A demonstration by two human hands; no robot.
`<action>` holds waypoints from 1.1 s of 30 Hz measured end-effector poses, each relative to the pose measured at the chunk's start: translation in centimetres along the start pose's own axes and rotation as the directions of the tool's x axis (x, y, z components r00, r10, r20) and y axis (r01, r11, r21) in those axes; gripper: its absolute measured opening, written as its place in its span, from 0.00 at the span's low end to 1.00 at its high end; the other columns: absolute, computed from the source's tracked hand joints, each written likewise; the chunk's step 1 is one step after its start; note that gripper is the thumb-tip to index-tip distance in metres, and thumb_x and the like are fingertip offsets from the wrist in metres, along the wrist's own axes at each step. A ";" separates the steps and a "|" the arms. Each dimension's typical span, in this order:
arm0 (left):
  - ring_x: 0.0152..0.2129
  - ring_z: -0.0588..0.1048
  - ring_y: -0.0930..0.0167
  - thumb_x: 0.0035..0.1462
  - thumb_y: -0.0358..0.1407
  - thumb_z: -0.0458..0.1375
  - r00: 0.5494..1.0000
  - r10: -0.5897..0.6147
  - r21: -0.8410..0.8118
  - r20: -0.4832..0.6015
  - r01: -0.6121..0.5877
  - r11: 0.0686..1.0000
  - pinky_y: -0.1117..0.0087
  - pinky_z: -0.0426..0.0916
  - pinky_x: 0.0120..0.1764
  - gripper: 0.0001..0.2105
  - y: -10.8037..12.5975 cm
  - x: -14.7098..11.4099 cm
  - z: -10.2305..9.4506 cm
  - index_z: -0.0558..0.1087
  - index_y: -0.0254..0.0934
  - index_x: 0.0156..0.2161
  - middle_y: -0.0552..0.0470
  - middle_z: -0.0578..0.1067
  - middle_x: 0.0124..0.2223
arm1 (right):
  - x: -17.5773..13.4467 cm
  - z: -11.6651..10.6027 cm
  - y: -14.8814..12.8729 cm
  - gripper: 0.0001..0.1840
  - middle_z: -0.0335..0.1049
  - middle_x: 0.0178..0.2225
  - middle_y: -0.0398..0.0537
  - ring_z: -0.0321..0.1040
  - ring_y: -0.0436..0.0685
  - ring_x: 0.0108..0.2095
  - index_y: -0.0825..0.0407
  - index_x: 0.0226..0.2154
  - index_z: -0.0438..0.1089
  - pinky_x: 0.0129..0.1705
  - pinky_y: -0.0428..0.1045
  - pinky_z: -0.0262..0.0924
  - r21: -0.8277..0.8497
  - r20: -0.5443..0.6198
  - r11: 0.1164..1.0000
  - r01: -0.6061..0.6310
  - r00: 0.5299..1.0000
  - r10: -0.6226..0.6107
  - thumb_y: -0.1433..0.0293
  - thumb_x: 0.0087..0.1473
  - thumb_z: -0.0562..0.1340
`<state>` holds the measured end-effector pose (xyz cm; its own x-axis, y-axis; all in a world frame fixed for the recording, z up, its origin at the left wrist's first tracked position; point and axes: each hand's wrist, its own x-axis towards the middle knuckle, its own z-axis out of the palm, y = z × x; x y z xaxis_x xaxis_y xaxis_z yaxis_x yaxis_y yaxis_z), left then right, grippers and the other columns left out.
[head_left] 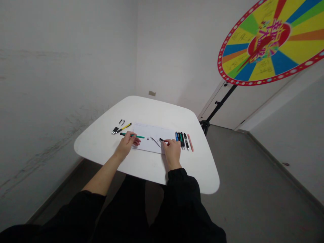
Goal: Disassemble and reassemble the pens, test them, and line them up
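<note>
Left hand point(125, 145): pinching green pen point(140, 137), long axis sideways, pointing toward right hand point(173, 151). Right hand: pinching black pen part point(161, 139). Thin pen refill point(155, 141) between, nearer right.

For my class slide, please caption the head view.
At a white table, the left hand holds a green pen, the right hand a small black piece.

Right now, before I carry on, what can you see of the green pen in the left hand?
The green pen is slim and straight, plastic by its look, with a dark section at its left end. The left hand grips it near the middle, fingers hiding part of the barrel. It lies nearly level, crosswise, its right end over the white paper. Finer markings are too small to read.
</note>
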<state>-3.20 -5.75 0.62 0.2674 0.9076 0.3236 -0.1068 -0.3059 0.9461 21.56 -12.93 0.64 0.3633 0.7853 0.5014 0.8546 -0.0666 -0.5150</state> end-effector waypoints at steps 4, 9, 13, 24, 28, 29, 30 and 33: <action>0.27 0.80 0.68 0.63 0.54 0.59 1.000 0.001 0.001 0.002 -0.001 1.000 0.65 0.76 0.32 0.19 -0.2 0.0 0.0 0.65 0.39 0.44 0.51 0.81 0.32 | 0.1 -0.1 -0.1 0.11 0.76 0.31 0.54 0.62 0.65 0.40 0.52 0.36 0.83 0.45 0.56 0.54 -0.046 0.040 0.999 -0.019 0.999 0.021 0.67 0.61 0.63; 0.27 0.80 0.68 0.63 0.54 0.59 1.000 -0.009 -0.010 0.005 0.009 1.000 0.65 0.75 0.32 0.20 0.0 0.0 0.1 0.66 0.39 0.44 0.51 0.81 0.32 | 0.1 -0.2 -0.3 0.12 0.79 0.34 0.54 0.63 0.64 0.41 0.52 0.37 0.83 0.47 0.55 0.53 -0.107 0.095 0.993 -0.050 0.994 0.060 0.66 0.61 0.64; 0.26 0.80 0.68 0.63 0.54 0.59 1.000 -0.010 -0.012 0.000 0.010 1.000 0.65 0.75 0.32 0.20 0.1 0.0 0.1 0.66 0.39 0.43 0.51 0.81 0.32 | 0.1 -0.3 -0.4 0.12 0.79 0.36 0.54 0.64 0.65 0.42 0.52 0.38 0.84 0.47 0.55 0.54 -0.121 0.112 0.991 -0.063 0.991 0.077 0.65 0.61 0.65; 0.27 0.80 0.68 0.63 0.54 0.59 1.000 -0.006 -0.001 0.010 0.006 1.000 0.65 0.75 0.33 0.19 -0.1 0.0 0.0 0.66 0.39 0.44 0.51 0.81 0.32 | 0.0 -0.4 -0.5 0.13 0.79 0.36 0.55 0.64 0.64 0.40 0.53 0.40 0.84 0.47 0.55 0.55 -0.109 0.102 0.992 -0.066 0.992 0.077 0.65 0.62 0.64; 0.27 0.80 0.68 0.63 0.54 0.58 1.000 -0.007 0.007 0.017 0.007 1.000 0.65 0.75 0.33 0.20 -0.2 0.0 0.0 0.66 0.39 0.44 0.51 0.81 0.32 | 0.0 -0.5 -0.5 0.14 0.79 0.36 0.55 0.65 0.65 0.41 0.54 0.41 0.83 0.47 0.55 0.56 -0.109 0.099 0.992 -0.069 0.992 0.080 0.64 0.61 0.65; 0.27 0.80 0.68 0.63 0.54 0.58 1.000 -0.009 0.009 0.019 0.009 1.000 0.65 0.75 0.33 0.20 -0.2 0.0 0.0 0.66 0.39 0.44 0.51 0.81 0.32 | 0.0 -0.5 -0.6 0.14 0.79 0.36 0.55 0.65 0.65 0.41 0.55 0.41 0.83 0.47 0.55 0.56 -0.108 0.098 0.992 -0.072 0.992 0.082 0.64 0.61 0.65; 0.27 0.80 0.68 0.63 0.54 0.58 1.000 -0.011 0.010 0.019 0.011 1.000 0.65 0.75 0.33 0.20 -0.2 0.0 0.0 0.66 0.39 0.44 0.51 0.81 0.32 | 0.0 -0.5 -0.6 0.14 0.79 0.36 0.55 0.65 0.65 0.41 0.55 0.42 0.83 0.47 0.55 0.56 -0.109 0.097 0.991 -0.075 0.992 0.086 0.64 0.61 0.65; 0.27 0.80 0.68 0.63 0.54 0.59 1.000 -0.016 0.009 0.016 0.016 1.000 0.65 0.75 0.33 0.20 0.0 0.0 0.0 0.66 0.39 0.44 0.51 0.81 0.32 | 0.0 -0.5 -0.6 0.15 0.79 0.37 0.55 0.65 0.66 0.42 0.55 0.43 0.83 0.47 0.55 0.57 -0.113 0.102 0.990 -0.084 0.990 0.096 0.63 0.61 0.65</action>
<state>-3.15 -5.73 0.58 0.2847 0.9077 0.3084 -0.0936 -0.2938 0.9513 21.25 -13.18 1.30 0.4041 0.8337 0.3764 0.8575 -0.2019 -0.4733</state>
